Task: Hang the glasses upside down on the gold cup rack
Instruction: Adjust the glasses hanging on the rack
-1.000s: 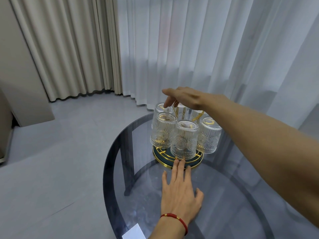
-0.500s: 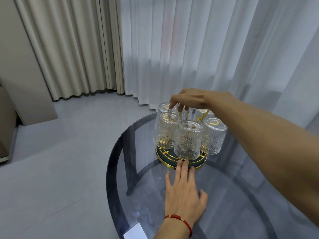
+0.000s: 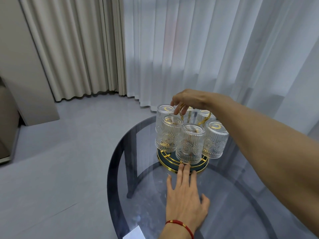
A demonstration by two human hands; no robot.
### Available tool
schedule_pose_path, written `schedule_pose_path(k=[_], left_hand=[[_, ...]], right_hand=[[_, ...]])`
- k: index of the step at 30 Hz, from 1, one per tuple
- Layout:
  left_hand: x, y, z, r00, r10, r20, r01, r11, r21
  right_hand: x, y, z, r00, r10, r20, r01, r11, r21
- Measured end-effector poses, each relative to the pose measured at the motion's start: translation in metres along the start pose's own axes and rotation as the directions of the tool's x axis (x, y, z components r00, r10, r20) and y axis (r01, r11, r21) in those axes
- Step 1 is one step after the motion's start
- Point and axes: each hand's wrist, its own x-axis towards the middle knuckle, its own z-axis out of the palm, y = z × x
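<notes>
The gold cup rack with a round dark base stands on the smoked-glass table. Several clear embossed glasses hang upside down on it, all around the centre. My right hand is above the rack, fingers curled around its gold loop handle. My left hand, with a red string bracelet, lies flat on the table, fingers apart, fingertips touching the front rim of the rack's base. The rack's pegs are mostly hidden inside the glasses.
A white card lies at the table's near edge. Sheer white curtains hang just behind the table, beige drapes to the left. Grey floor stretches left of the table; dark table legs show through the glass.
My right hand has lowered from an open reach over the glasses and curled its fingers around the rack's gold handle. My left hand has stayed flat at the base.
</notes>
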Motion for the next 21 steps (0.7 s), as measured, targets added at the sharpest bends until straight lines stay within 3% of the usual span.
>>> schedule_pose_path(k=[21], left_hand=[[0.0015, -0.0014, 0.0006, 1.000, -0.005, 0.014, 0.005, 1.000, -0.004]], right_hand=[[-0.0065, 0.0020, 0.0051, 0.998, -0.014, -0.064, 0.017, 0.999, 0.046]])
